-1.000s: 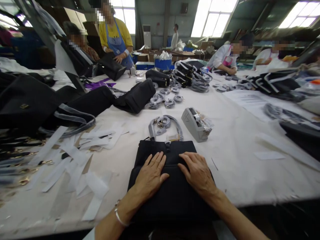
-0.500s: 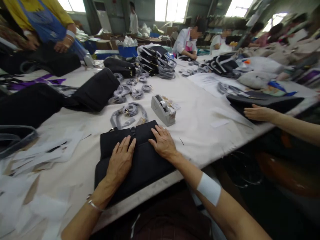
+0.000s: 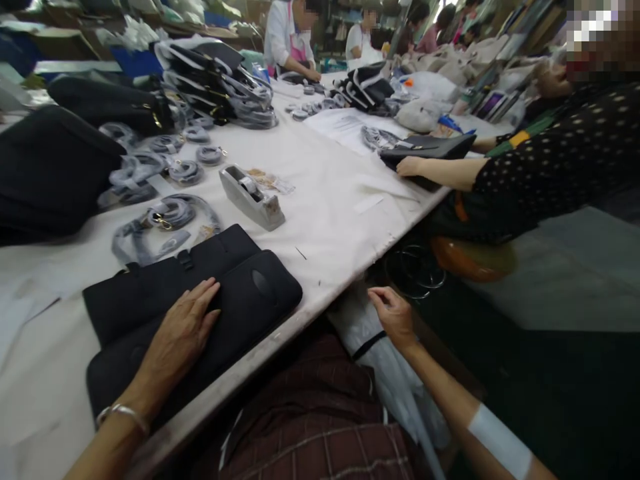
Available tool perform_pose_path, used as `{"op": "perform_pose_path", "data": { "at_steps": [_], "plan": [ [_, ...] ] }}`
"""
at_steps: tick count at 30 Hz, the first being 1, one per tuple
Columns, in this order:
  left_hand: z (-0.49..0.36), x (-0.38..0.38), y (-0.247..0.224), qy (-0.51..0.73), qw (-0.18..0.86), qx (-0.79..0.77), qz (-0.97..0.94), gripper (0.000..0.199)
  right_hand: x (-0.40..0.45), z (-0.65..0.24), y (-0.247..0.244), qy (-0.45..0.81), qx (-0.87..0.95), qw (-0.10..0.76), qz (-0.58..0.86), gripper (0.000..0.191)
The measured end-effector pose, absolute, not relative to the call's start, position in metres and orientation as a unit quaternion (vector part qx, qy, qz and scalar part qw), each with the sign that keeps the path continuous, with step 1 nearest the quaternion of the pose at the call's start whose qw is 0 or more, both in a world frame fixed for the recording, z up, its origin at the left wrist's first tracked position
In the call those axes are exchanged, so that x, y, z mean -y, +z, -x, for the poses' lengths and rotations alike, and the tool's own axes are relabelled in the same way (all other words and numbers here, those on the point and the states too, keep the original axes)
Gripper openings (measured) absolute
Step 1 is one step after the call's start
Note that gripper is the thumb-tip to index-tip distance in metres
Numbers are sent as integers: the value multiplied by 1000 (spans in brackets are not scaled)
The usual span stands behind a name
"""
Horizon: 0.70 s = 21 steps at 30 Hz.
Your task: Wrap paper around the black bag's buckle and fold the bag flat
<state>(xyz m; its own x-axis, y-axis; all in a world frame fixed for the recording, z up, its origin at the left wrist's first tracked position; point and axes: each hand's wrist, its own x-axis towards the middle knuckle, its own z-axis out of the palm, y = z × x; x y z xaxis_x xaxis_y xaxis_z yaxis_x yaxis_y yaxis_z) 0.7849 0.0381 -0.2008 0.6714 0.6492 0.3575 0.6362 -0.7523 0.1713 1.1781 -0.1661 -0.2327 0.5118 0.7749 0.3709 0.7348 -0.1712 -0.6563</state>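
Observation:
A flat black fabric bag [image 3: 235, 300] lies on the white-covered table near its front edge, with a small buckle tab [image 3: 185, 259] at its far side. My left hand [image 3: 183, 327] rests flat on top of this bag, fingers extended. Off the table's edge, my right hand [image 3: 395, 317] is in the air with its fingers curled together; nothing shows in them. Below and beside it hangs translucent plastic sheeting [image 3: 395, 380] crossed by a black band [image 3: 369, 345].
A grey tape dispenser [image 3: 253, 200] stands beyond the bag. Plastic-wrapped straps [image 3: 165, 227] lie to its left, near stacked black bags [image 3: 200, 80]. At right, a co-worker's hand [image 3: 413, 167] touches another black bag [image 3: 430, 148]. An orange stool seat [image 3: 473, 259] stands below.
My right hand has left the bag and moved right, past the table edge, its fingers now curled. My left hand stays on the bag. The view has turned right.

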Motion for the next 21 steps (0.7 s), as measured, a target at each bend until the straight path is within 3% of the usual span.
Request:
{"op": "perform_pose_path", "data": {
  "at_steps": [7,11,16,21],
  "plan": [
    [-787,-37,-197,191,12,-352,-916,48,276,-1211,-341,29,450,308,838,43],
    [-787,-39,-196,191,4,-338,-921,48,314,-1196,-383,39,476,285,831,32],
    [-788,-37,-191,176,13,-360,-916,48,349,-1197,-406,31,445,292,846,20],
    [-790,-24,-184,159,13,-437,-885,47,359,-1201,-387,85,420,248,869,27]
  ]
}}
